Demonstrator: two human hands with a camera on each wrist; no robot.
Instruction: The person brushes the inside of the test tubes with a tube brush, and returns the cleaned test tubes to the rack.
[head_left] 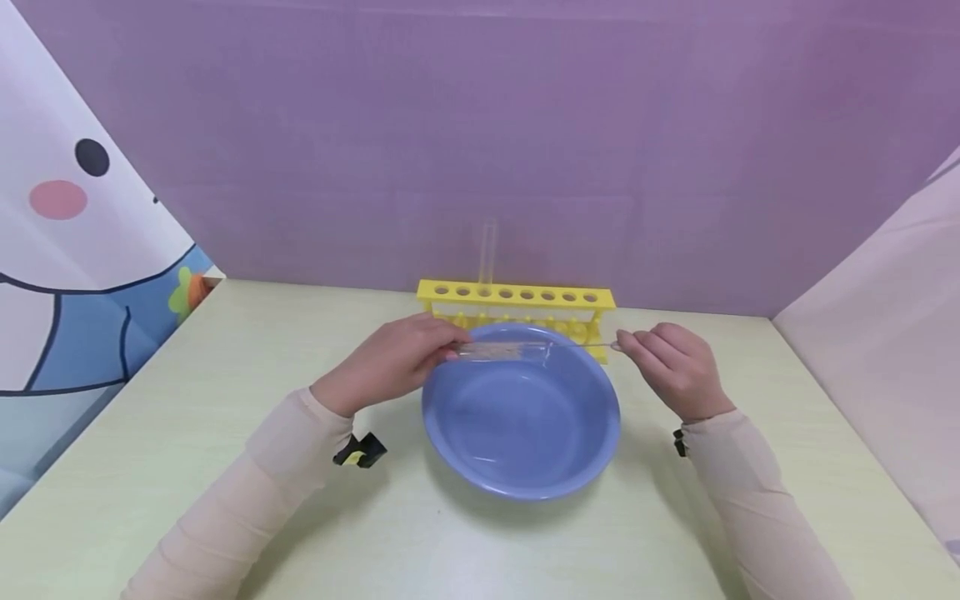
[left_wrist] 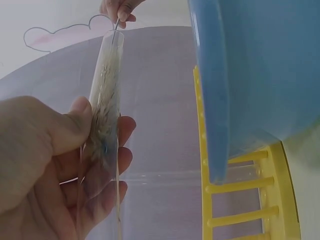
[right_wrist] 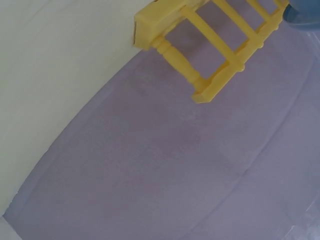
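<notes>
In the head view my left hand (head_left: 397,358) holds a clear glass test tube (head_left: 498,351) lying nearly level over the far part of a blue basin (head_left: 521,429). A test tube brush sits inside the tube; its pale bristles (left_wrist: 106,95) show through the glass in the left wrist view. My right hand (head_left: 675,373) pinches the looped end of the brush's thin wire handle (head_left: 581,345), which sticks out of the tube's mouth, right of the basin. The right wrist view does not show that hand.
Just behind the basin stands a yellow test tube rack (head_left: 525,293), its lower part mostly hidden by the rim. Another clear test tube (head_left: 488,250) stands upright in it. A purple backdrop (head_left: 480,125) rises behind the pale table (head_left: 315,533). Printed cloth (head_left: 67,275) hangs left.
</notes>
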